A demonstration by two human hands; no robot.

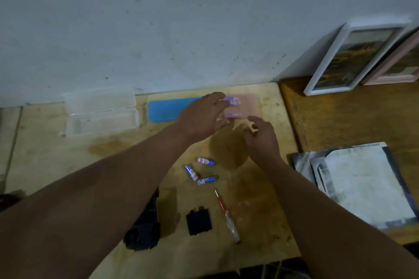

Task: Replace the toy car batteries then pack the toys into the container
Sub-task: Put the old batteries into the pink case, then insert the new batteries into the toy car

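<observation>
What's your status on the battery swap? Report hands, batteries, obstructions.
Left hand open on pink case; right hand loosely curled, empty. Three batteries loose on table. Nothing obstructing.

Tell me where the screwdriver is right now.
In the head view the screwdriver lies on the wooden table, near its front edge, between the forearms. It is just right of the black battery cover and below the three loose batteries.

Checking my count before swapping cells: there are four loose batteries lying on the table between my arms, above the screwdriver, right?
Not quite: the head view shows three loose batteries, not four. They do lie on the table between the arms, above the screwdriver.
</observation>
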